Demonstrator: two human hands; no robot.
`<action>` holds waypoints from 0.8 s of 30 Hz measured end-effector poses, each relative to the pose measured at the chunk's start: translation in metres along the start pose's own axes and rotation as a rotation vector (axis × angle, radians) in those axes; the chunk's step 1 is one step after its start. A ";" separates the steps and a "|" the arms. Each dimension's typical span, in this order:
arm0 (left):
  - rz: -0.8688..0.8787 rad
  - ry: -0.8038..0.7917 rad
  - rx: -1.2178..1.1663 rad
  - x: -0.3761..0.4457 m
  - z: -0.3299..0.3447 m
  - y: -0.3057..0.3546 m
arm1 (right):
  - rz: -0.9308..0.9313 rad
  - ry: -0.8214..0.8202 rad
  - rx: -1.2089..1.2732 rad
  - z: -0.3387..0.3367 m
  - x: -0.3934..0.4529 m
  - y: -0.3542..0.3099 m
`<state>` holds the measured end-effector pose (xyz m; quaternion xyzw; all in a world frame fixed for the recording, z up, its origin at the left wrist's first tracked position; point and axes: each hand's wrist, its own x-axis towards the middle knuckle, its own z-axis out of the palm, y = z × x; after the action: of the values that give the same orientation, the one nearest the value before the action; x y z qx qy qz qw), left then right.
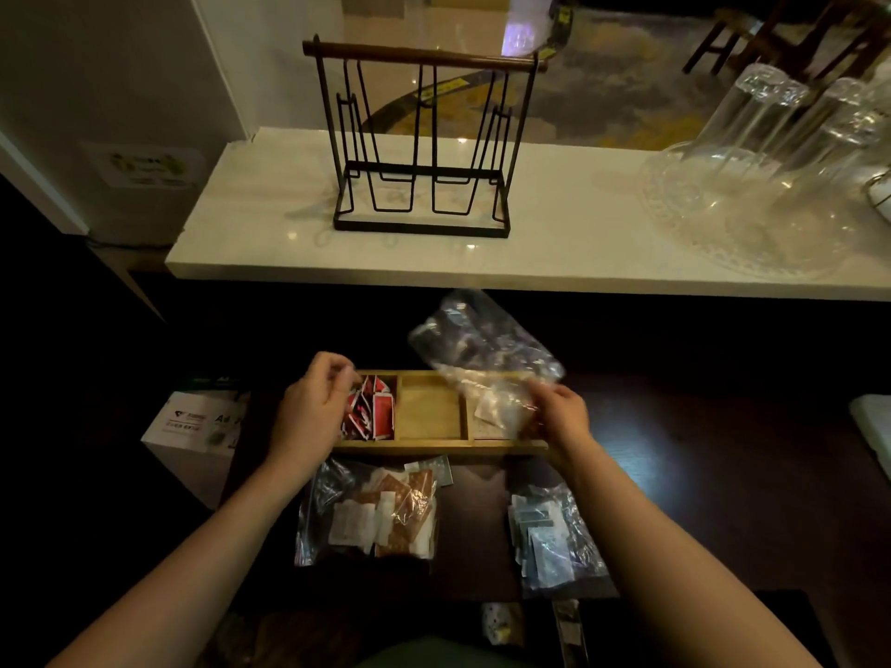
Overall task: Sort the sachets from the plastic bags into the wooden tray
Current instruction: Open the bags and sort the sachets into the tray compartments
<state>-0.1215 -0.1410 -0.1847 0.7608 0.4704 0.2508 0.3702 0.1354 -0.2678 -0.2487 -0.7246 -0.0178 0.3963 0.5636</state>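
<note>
While the right hand (559, 412) pinches a clear plastic bag (482, 349) upended over the right compartment of the wooden tray (434, 445), red sachets (371, 412) fill the left compartment. Left hand (313, 407): fingers curled at the tray's left end; contents, if any, indiscernible. Two filled bags (371, 513) lie nearer.

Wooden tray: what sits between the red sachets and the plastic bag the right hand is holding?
In the head view, only the tray's bare middle compartment separates the red sachets from the plastic bag the right hand holds.
</note>
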 end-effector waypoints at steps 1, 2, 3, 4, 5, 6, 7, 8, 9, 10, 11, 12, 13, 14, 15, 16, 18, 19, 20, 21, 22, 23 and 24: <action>-0.010 -0.042 0.034 -0.006 0.005 0.001 | 0.045 0.073 0.033 -0.012 0.007 0.002; -0.020 -0.087 0.074 -0.011 0.010 0.001 | 0.092 0.140 0.052 -0.022 0.014 0.004; -0.027 -0.128 0.110 -0.016 0.016 0.003 | 0.137 0.191 0.072 -0.031 0.018 0.005; -0.035 -0.160 0.131 -0.020 0.022 0.003 | 0.180 0.223 0.106 -0.040 0.022 0.007; -0.041 -0.191 0.145 -0.022 0.028 0.002 | 0.225 0.235 0.150 -0.047 0.027 0.009; -0.044 -0.220 0.155 -0.025 0.034 0.002 | 0.264 0.236 0.198 -0.052 0.031 0.011; -0.048 -0.252 0.167 -0.027 0.039 0.003 | 0.283 0.232 0.236 -0.057 0.033 0.012; -0.054 -0.279 0.174 -0.029 0.043 0.002 | 0.287 0.218 0.258 -0.060 0.032 0.013; -0.055 -0.303 0.179 -0.031 0.046 0.002 | 0.280 0.198 0.260 -0.063 0.031 0.014; -0.056 -0.324 0.185 -0.032 0.049 0.000 | 0.259 0.185 0.246 -0.065 0.030 0.015; -0.058 -0.341 0.191 -0.032 0.051 -0.001 | 0.232 0.183 0.210 -0.067 0.029 0.017; -0.063 -0.358 0.202 -0.033 0.053 -0.002 | 0.204 0.185 0.150 -0.070 0.028 0.019; -0.064 -0.377 0.217 -0.034 0.054 -0.002 | 0.174 0.185 0.066 -0.073 0.027 0.022; -0.053 -0.397 0.242 -0.035 0.057 -0.004 | 0.130 0.192 -0.076 -0.080 0.032 0.029; -0.029 -0.420 0.278 -0.037 0.059 -0.006 | 0.084 0.207 -0.255 -0.086 0.034 0.032; 0.008 -0.454 0.332 -0.040 0.062 -0.008 | 0.045 0.213 -0.447 -0.094 0.037 0.037; 0.098 -0.538 0.471 -0.046 0.068 -0.014 | 0.012 0.221 -0.790 -0.108 0.032 0.040; 0.138 -0.587 0.530 -0.050 0.072 -0.018 | 0.014 0.230 -0.902 -0.116 0.026 0.042; 0.169 -0.631 0.575 -0.054 0.075 -0.024 | 0.024 0.224 -0.991 -0.123 0.022 0.046; 0.195 -0.668 0.606 -0.058 0.077 -0.031 | 0.061 0.207 -1.041 -0.129 0.016 0.051; 0.218 -0.692 0.628 -0.062 0.080 -0.037 | 0.108 0.176 -1.060 -0.137 0.014 0.058; 0.242 -0.702 0.646 -0.066 0.081 -0.041 | 0.151 0.138 -1.057 -0.144 0.012 0.065; 0.262 -0.697 0.658 -0.068 0.083 -0.045 | 0.192 0.103 -1.046 -0.152 0.015 0.075</action>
<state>-0.1145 -0.2169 -0.2726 0.9286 0.2730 -0.1358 0.2112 0.2043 -0.4102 -0.3118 -0.9257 -0.1188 0.3480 0.0884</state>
